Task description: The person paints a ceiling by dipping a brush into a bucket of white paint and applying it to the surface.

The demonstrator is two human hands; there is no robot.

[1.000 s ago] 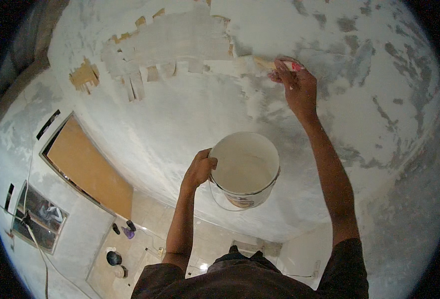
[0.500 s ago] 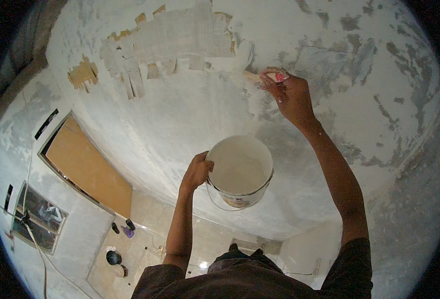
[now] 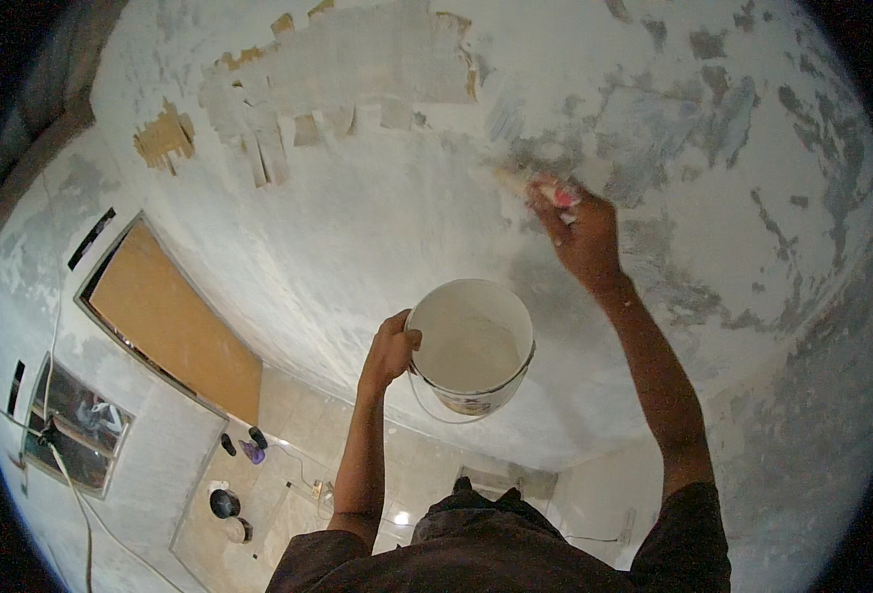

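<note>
Your left hand [image 3: 392, 352] grips the white bucket [image 3: 472, 344] on its left side; above and right of the bucket, your right hand [image 3: 586, 235] clasps what looks like a blurred brush [image 3: 512, 182].

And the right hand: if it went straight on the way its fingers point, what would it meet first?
Probably the patchy grey-and-white wall, with the blurred, pale tool in the right hand leading. Depth is unclear, so the tool may already touch it.
</note>
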